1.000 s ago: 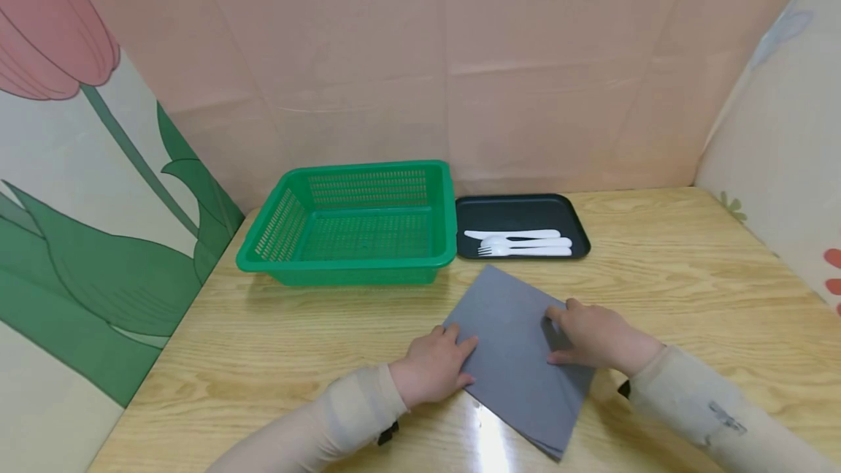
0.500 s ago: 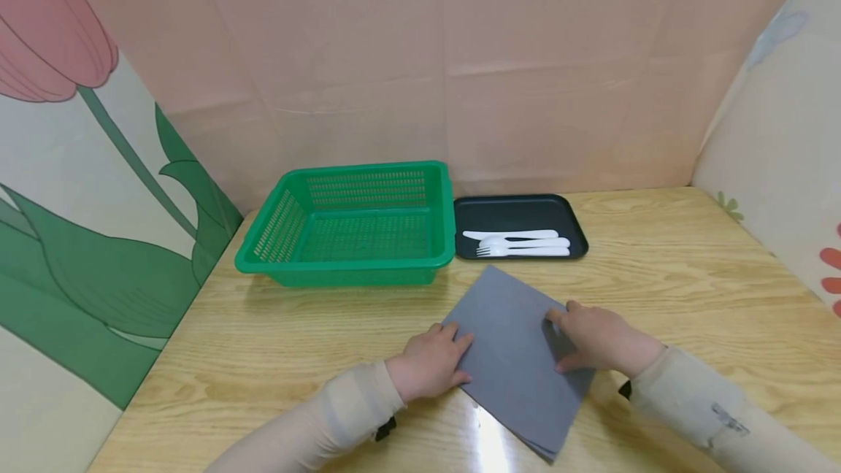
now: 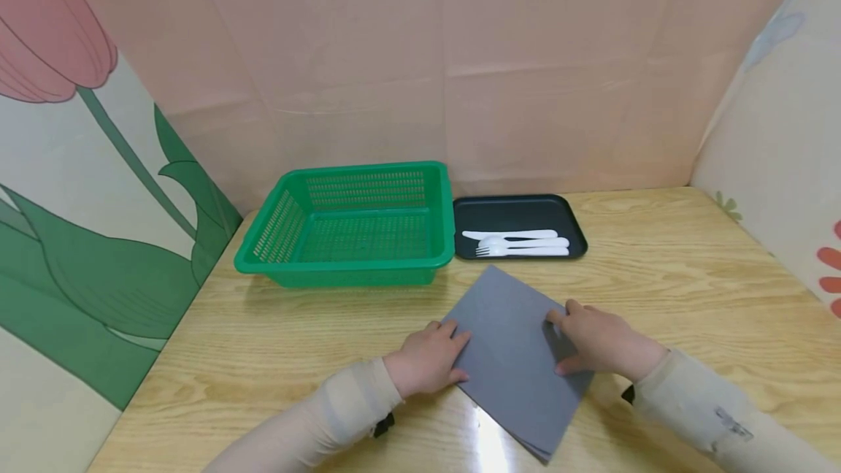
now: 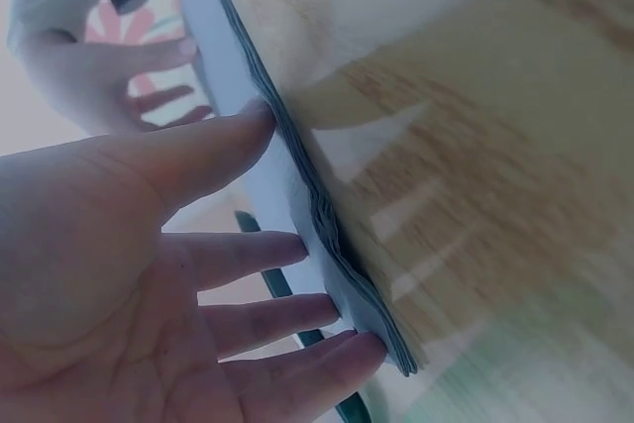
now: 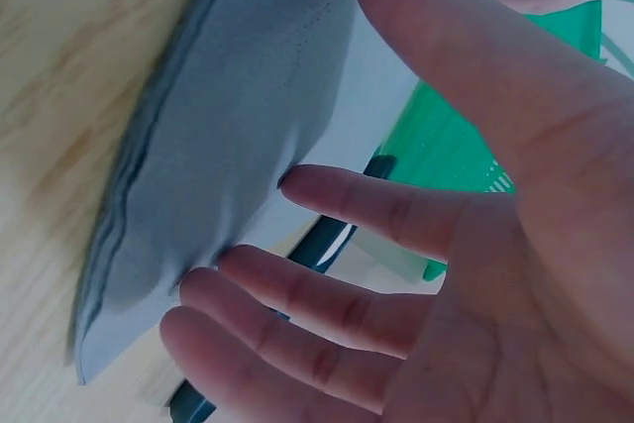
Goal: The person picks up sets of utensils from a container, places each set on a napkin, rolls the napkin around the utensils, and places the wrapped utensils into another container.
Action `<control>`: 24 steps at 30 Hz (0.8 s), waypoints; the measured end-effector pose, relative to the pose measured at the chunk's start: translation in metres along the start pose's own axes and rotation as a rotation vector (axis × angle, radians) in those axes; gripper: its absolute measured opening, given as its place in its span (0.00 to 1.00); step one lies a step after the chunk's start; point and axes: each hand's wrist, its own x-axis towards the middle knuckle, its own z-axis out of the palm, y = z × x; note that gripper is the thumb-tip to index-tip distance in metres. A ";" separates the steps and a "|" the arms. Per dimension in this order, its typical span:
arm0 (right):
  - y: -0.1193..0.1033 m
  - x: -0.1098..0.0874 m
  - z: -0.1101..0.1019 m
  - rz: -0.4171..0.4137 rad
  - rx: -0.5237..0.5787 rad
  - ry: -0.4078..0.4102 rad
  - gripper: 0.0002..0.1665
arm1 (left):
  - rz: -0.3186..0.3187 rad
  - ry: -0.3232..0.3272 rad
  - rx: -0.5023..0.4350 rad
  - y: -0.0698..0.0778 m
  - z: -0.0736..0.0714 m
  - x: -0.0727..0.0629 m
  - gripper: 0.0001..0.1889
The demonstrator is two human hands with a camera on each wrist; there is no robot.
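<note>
A grey folded napkin (image 3: 515, 356) lies turned askew on the wooden table, its layered edge showing in the left wrist view. My left hand (image 3: 427, 360) rests at the napkin's left edge, fingers spread and nearly straight, fingertips touching it. On the opposite side, my right hand (image 3: 601, 338) lays its fingertips on the napkin's upper surface, with thumb and fingers spread apart. Through the right wrist view, slight dents show in the grey napkin (image 5: 228, 146) under the fingertips. Neither hand has its fingers curled round anything.
A green plastic basket (image 3: 368, 264) stands at the back left of the table (image 3: 683, 276). Touching or nearly touching its right side is a black tray (image 3: 509, 212), with a white plastic knife (image 3: 519, 234), spoon (image 3: 548, 242) and fork (image 3: 525, 252) on it.
The napkin's near corner has shifted slightly left. My left hand has moved a little to the left with its edge. My right hand has stayed nearly in place, its thumb slightly further right.
</note>
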 end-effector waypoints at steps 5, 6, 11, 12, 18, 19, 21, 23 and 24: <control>0.000 -0.002 0.001 -0.012 0.010 0.023 0.41 | 0.005 -0.010 -0.012 -0.002 0.000 0.001 0.32; 0.000 -0.002 0.001 -0.014 0.006 0.028 0.41 | 0.008 -0.011 -0.014 -0.002 0.001 0.001 0.32; -0.001 -0.004 0.002 -0.020 -0.014 0.046 0.40 | 0.014 -0.014 -0.033 -0.003 0.000 0.001 0.32; -0.001 -0.004 0.003 -0.020 -0.017 0.047 0.40 | 0.014 -0.016 -0.038 -0.003 0.000 0.001 0.31; -0.001 -0.005 0.006 -0.025 -0.031 0.075 0.40 | 0.009 -0.019 -0.045 -0.004 -0.001 0.002 0.31; -0.001 -0.005 0.006 -0.025 -0.033 0.077 0.40 | 0.008 -0.018 -0.042 -0.004 -0.001 0.002 0.32; -0.001 -0.006 0.007 -0.025 -0.033 0.079 0.40 | 0.009 -0.016 -0.040 -0.004 -0.002 0.002 0.32; -0.001 -0.006 0.007 -0.025 -0.034 0.077 0.40 | 0.010 -0.018 -0.040 -0.003 -0.002 0.001 0.32; -0.001 -0.007 0.007 -0.026 -0.036 0.077 0.40 | 0.009 -0.019 -0.040 -0.003 -0.002 0.001 0.32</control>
